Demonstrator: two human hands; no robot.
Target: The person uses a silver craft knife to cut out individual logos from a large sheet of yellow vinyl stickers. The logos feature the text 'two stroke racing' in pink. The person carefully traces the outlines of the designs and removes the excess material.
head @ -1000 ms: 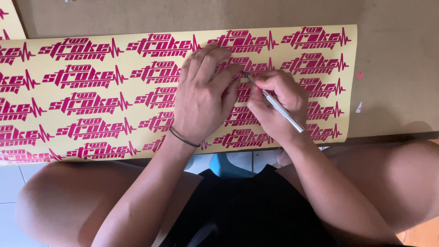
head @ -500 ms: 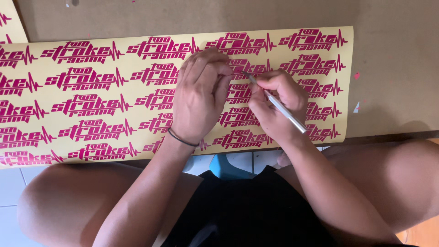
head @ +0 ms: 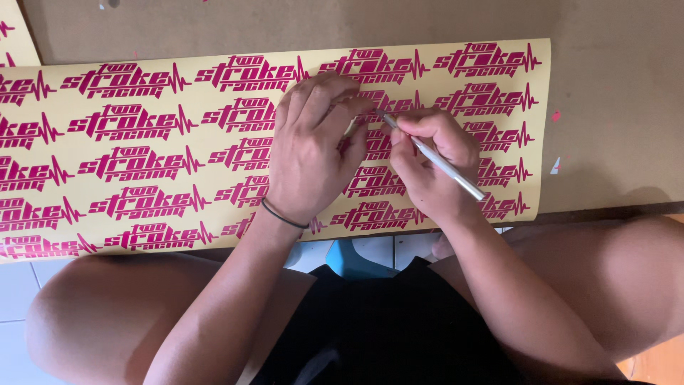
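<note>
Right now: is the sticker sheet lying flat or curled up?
Flat. The yellow sticker sheet is spread on the brown board, left hand resting on it, right hand holding a thin silver tool.

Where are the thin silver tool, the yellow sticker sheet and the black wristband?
silver tool [head: 445,164], head view, mid shaft.
yellow sticker sheet [head: 142,100], head view, bare yellow backing.
black wristband [head: 283,215], head view, band on left wrist.

Sticker sheet on board, both hands on sheet's right half.

looked like a home sticker workspace: i sat at a low brown board over white floor tiles, yellow sheet of magenta decals spread out.
</note>
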